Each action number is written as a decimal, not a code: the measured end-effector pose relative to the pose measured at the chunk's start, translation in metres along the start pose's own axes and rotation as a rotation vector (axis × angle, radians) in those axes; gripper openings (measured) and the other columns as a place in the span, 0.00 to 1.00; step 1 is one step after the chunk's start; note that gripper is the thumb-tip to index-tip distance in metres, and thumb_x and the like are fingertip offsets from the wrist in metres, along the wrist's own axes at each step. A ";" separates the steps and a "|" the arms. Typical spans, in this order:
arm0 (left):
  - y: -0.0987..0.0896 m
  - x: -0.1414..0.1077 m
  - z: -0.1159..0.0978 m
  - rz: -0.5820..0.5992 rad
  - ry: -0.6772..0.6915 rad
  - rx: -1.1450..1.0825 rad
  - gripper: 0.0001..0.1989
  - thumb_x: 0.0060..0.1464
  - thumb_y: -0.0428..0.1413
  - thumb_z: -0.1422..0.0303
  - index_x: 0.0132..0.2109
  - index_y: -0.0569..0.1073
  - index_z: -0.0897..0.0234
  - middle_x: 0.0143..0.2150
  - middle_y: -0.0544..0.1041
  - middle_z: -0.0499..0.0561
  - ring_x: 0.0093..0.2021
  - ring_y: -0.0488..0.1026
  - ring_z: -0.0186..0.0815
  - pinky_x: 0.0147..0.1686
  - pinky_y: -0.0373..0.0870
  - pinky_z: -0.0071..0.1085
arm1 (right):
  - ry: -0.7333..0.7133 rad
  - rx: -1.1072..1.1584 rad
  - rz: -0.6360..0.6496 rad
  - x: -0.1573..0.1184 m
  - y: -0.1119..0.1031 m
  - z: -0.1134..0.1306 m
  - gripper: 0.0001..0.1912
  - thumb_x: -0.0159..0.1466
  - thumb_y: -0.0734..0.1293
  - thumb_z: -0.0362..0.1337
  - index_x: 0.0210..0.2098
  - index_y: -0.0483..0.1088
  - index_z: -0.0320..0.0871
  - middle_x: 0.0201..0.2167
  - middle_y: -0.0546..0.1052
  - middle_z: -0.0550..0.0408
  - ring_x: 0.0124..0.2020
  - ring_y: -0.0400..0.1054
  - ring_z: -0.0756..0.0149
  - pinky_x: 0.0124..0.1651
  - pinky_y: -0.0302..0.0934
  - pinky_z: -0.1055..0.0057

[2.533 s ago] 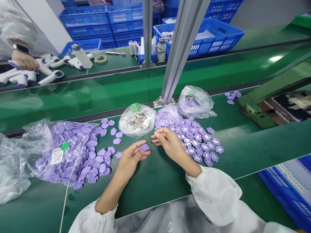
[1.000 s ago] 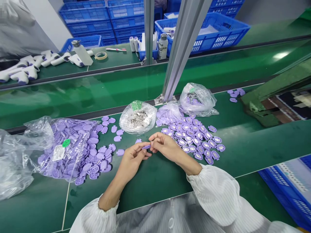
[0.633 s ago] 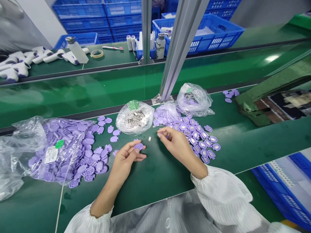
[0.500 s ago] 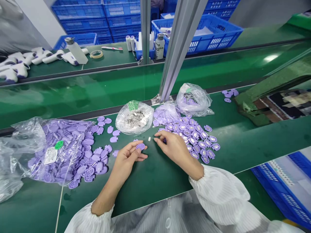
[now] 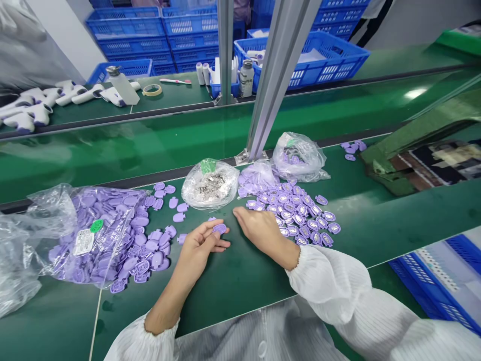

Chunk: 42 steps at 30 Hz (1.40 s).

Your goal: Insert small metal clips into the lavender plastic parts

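Observation:
My left hand (image 5: pixel 205 242) is closed around a purple plastic piece (image 5: pixel 219 228), gripping it between thumb and fingers with its recessed side facing up. To the right, my right hand (image 5: pixel 260 226) rests low over the table, thumb and fingertips pinched together where a small silvery metal plate lay; the fingers hide the plate. Behind my hands lies a clear bag of small metal parts (image 5: pixel 212 186). Beside my right hand spreads a pile of purple pieces with metal plates set in them (image 5: pixel 300 215). Loose plain purple pieces (image 5: pixel 152 245) lie left of my left hand.
A large clear bag of purple pieces (image 5: pixel 93 235) sits at left. Two smaller bags, one a purple-filled bag (image 5: pixel 298 158), lie near the metal post (image 5: pixel 272 75). A green machine (image 5: pixel 391 160) stands at right, and a blue crate (image 5: pixel 432 286) sits lower right.
My right hand has moved slightly left and its fingers have closed over the small metal plate, which no longer shows. My left hand still holds the purple piece. The view has shifted slightly.

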State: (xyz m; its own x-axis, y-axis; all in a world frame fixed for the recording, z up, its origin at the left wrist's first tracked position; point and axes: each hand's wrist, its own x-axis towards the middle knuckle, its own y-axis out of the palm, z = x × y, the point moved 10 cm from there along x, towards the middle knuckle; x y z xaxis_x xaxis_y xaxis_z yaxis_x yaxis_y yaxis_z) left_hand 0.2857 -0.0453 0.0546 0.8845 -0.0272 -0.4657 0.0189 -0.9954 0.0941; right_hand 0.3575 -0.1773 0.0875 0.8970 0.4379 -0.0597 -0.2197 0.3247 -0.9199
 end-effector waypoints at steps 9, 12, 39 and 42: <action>0.008 0.003 -0.002 0.041 -0.103 0.015 0.18 0.56 0.55 0.63 0.52 0.72 0.65 0.36 0.79 0.52 0.32 0.79 0.34 0.32 0.76 0.27 | 0.259 1.120 0.363 -0.005 0.033 0.015 0.17 0.66 0.59 0.49 0.37 0.67 0.41 0.18 0.68 0.62 0.14 0.56 0.78 0.19 0.51 0.79; 0.008 0.003 -0.004 0.041 -0.101 0.000 0.18 0.56 0.56 0.61 0.51 0.73 0.66 0.35 0.79 0.52 0.33 0.79 0.34 0.33 0.75 0.27 | 0.242 1.142 0.360 -0.005 0.035 0.020 0.17 0.66 0.60 0.49 0.36 0.67 0.40 0.19 0.68 0.61 0.14 0.57 0.78 0.18 0.51 0.80; 0.000 -0.020 -0.033 -0.272 0.425 0.807 0.14 0.59 0.53 0.61 0.48 0.79 0.53 0.44 0.81 0.50 0.40 0.76 0.39 0.41 0.67 0.28 | 0.440 1.365 0.584 -0.030 0.047 0.015 0.20 0.60 0.66 0.53 0.32 0.66 0.40 0.24 0.72 0.58 0.20 0.64 0.78 0.17 0.57 0.83; 0.003 -0.019 -0.033 -0.243 0.433 0.810 0.14 0.60 0.52 0.61 0.48 0.79 0.52 0.46 0.81 0.49 0.42 0.77 0.40 0.43 0.67 0.29 | 0.468 1.423 0.625 -0.034 0.047 0.016 0.19 0.59 0.68 0.51 0.32 0.66 0.40 0.25 0.71 0.57 0.22 0.66 0.76 0.18 0.59 0.82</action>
State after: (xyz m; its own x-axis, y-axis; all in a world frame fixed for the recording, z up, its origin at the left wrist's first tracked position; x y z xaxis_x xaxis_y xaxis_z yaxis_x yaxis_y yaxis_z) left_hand 0.2847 -0.0445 0.0928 0.9979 0.0642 -0.0106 0.0400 -0.7346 -0.6773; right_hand 0.3102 -0.1634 0.0521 0.5097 0.5990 -0.6176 -0.4943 0.7914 0.3596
